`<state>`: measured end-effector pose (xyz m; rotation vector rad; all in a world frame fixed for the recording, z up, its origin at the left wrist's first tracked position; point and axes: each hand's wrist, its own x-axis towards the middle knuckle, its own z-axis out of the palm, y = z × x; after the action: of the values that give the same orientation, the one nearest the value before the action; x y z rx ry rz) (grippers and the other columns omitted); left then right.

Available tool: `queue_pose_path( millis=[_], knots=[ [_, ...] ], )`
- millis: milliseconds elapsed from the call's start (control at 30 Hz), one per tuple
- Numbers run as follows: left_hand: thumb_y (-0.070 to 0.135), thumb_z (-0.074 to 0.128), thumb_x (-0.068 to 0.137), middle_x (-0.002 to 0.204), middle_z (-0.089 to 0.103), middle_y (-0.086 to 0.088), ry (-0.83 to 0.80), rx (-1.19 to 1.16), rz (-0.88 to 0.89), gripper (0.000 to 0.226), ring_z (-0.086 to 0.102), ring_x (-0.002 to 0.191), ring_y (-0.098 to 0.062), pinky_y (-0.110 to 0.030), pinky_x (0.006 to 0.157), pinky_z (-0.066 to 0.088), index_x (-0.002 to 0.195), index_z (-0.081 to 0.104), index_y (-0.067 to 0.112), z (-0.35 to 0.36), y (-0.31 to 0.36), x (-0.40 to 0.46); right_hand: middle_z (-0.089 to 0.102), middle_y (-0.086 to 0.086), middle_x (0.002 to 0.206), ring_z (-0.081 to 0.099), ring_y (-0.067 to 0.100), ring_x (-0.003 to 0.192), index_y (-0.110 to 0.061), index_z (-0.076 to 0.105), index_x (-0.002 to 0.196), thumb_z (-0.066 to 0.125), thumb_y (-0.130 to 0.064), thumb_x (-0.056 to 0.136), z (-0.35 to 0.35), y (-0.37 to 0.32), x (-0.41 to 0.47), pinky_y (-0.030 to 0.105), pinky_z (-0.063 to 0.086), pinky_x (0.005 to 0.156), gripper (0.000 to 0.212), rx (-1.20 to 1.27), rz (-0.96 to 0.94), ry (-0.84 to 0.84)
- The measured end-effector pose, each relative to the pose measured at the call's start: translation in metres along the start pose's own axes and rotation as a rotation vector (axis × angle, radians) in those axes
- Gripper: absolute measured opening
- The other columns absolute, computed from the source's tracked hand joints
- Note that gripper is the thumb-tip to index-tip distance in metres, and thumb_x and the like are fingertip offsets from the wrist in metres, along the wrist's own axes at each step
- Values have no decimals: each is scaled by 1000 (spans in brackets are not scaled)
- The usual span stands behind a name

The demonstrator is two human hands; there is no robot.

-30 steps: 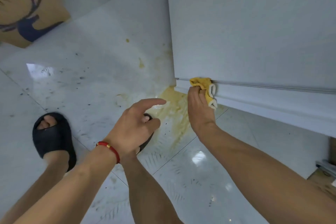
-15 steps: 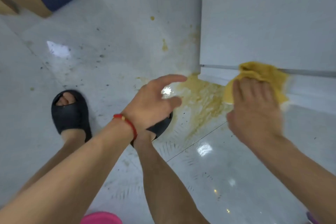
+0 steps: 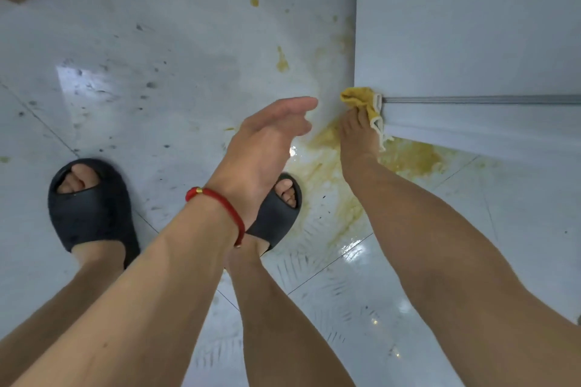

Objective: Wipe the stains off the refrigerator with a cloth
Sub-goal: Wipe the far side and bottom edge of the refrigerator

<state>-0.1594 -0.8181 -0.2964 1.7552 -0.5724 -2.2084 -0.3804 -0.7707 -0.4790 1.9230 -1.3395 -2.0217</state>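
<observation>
My head camera looks steeply down, close over my forearms, toward the floor [image 3: 132,50] and the refrigerator's [image 3: 471,25] base.

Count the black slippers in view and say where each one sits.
2. One black slipper is on the floor at the left, fully visible. The other black slipper is near the middle beside the yellow spill, partly hidden behind the left hand and wrist.

Yellow-stained tile floor [image 3: 157,41] under black slippers [image 3: 91,210]
</observation>
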Motion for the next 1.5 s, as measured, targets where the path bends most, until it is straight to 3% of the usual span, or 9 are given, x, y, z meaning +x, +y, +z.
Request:
queue_pose_path(
  millis=[400, 700, 800, 900, 1033, 1233, 1333, 1400, 1500],
  knots=[
    [14, 62, 91, 133, 63, 11, -83, 174, -66, 38, 56, 127, -11, -42, 114, 43, 117, 72, 40, 7, 19, -86, 47, 8, 141, 42, 25, 136, -6, 40, 150, 51, -33, 96, -19, 118, -166, 39, 24, 122, 61, 32, 83, 173],
    [8, 56, 93, 137, 60, 4, -163, 295, -4, 41, 55, 129, -19, -43, 113, 43, 124, 69, 31, 40, 143, -228, 49, 7, 125, 46, 26, 116, -10, 44, 137, 58, -21, 83, -70, 290, -391, 37, 32, 102, 56, 222, 109, 153],
    [10, 53, 95, 128, 65, 6, -138, 342, 44, 38, 60, 121, -20, -41, 106, 50, 120, 71, 34, 40, 162, -225, 49, 4, 114, 48, 25, 105, -14, 44, 123, 42, -6, 73, -70, 306, -414, 36, 34, 94, 51, 240, 153, 194],
    [11, 54, 94, 121, 67, 5, -122, 357, 42, 36, 62, 117, -21, -38, 103, 52, 113, 73, 35, 35, 157, -215, 50, 5, 113, 50, 24, 107, -13, 47, 122, 20, 4, 73, -63, 283, -377, 35, 39, 98, 59, 131, 167, 201],
    [8, 54, 96, 118, 68, 6, -105, 368, 14, 35, 63, 114, -17, -34, 101, 52, 117, 72, 30, 22, 126, -194, 50, 7, 118, 49, 27, 114, -13, 56, 129, 52, -17, 91, -43, 211, -280, 42, 40, 106, 39, 53, 66, 113],
    [8, 53, 98, 126, 64, 7, -125, 354, -45, 33, 58, 121, -17, -36, 108, 46, 116, 69, 29, 6, 54, -109, 50, 9, 134, 46, 28, 131, -12, 51, 142, 48, -29, 100, -21, 124, -163, 45, 32, 118, 46, -54, 18, 93],
    [8, 51, 100, 117, 67, 6, -94, 338, -103, 30, 62, 105, -11, -28, 94, 50, 104, 67, 33, 10, 6, -47, 52, 7, 142, 46, 26, 135, -12, 48, 146, 49, -29, 101, -14, 92, -95, 40, 29, 119, 47, -55, -54, 60],
    [6, 54, 99, 121, 67, 6, -86, 315, -122, 32, 62, 106, -9, -26, 91, 50, 104, 67, 35, 11, -26, -11, 53, 5, 142, 44, 27, 138, -14, 49, 146, 48, -31, 101, -11, 65, -49, 44, 22, 124, 48, -55, -74, 12],
    [-3, 51, 98, 132, 63, 6, -88, 213, -66, 44, 57, 122, -8, -21, 96, 50, 110, 67, 36, 16, -54, 21, 60, 0, 137, 41, 29, 142, -21, 57, 139, 51, -33, 97, -7, 37, -4, 62, -13, 123, 44, -100, -140, -53]
  ],
)
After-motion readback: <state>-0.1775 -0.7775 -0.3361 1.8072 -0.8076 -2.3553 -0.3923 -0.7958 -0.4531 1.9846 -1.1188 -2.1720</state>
